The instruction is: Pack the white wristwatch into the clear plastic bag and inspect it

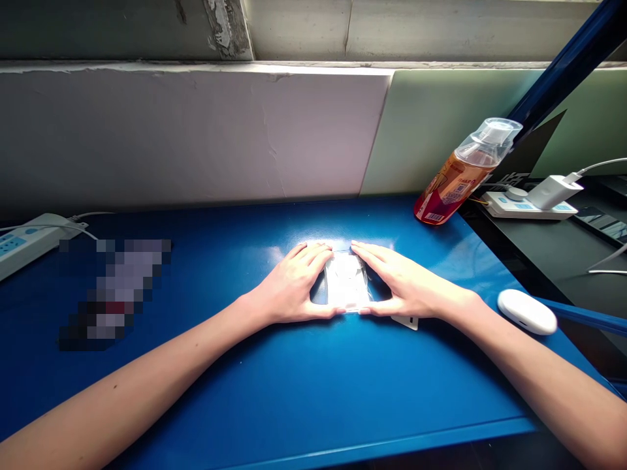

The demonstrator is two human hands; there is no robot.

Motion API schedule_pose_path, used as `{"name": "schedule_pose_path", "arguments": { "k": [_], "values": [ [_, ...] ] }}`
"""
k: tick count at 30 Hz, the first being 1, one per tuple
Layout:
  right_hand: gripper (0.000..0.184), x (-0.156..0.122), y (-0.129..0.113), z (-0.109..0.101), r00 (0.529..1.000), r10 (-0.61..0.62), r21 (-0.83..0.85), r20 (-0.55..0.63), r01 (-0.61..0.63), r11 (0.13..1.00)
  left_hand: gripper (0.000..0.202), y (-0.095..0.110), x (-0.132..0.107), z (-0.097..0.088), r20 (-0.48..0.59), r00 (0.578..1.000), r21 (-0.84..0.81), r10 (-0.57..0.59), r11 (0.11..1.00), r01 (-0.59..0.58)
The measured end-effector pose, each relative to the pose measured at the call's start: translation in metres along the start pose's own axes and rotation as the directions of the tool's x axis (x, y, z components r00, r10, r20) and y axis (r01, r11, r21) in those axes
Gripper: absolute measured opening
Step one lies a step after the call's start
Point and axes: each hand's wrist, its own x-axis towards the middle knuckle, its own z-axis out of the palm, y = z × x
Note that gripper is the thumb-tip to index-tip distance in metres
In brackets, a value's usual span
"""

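A small, flat, white packet (347, 281) with a clear, shiny edge lies on the blue table, washed out by bright light. My left hand (300, 284) reaches it from the left, its fingers at the far edge and its thumb along the near edge. From the right, my right hand (401, 279) spans it the same way, fingertips and thumb on its two edges. What the packet contains is lost in the glare. Beneath my right hand pokes the corner of a white card (407, 322) with a dark slot; the rest of it is hidden.
A clear-capped bottle (458, 176) of reddish liquid stands at the back right. Near the right edge sits a white oval case (527, 312). Power strips lie at the far left (36, 238) and far right (519, 203). A blurred-out item (117, 294) is at left.
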Motion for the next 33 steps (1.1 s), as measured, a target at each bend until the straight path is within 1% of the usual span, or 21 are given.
{"name": "schedule_pose_path", "arguments": {
  "k": [4, 9, 21, 33],
  "values": [
    [0.106, 0.0011, -0.0022, -0.0014, 0.999, 0.033, -0.014, 0.014, -0.033, 0.999, 0.09, 0.0, -0.0007, 0.0005, -0.012, 1.0, 0.008, -0.006, 1.0, 0.006],
    [0.107, 0.0013, -0.0013, -0.0008, 0.999, 0.031, -0.02, 0.011, -0.031, 0.999, 0.097, -0.0009, -0.0023, 0.0022, -0.02, 0.999, 0.005, -0.045, 0.999, 0.045],
    [0.101, 0.0013, 0.005, 0.0065, 0.999, -0.004, -0.017, -0.05, 0.003, 1.0, 0.095, -0.0021, -0.0031, 0.0042, -0.016, 0.999, 0.021, -0.043, 0.999, 0.043],
    [0.104, 0.003, 0.0014, 0.0005, 1.0, 0.002, -0.025, -0.02, -0.003, 1.0, 0.092, -0.0027, -0.0036, 0.0033, -0.026, 0.999, 0.02, -0.03, 0.999, 0.03]
  ]
}}
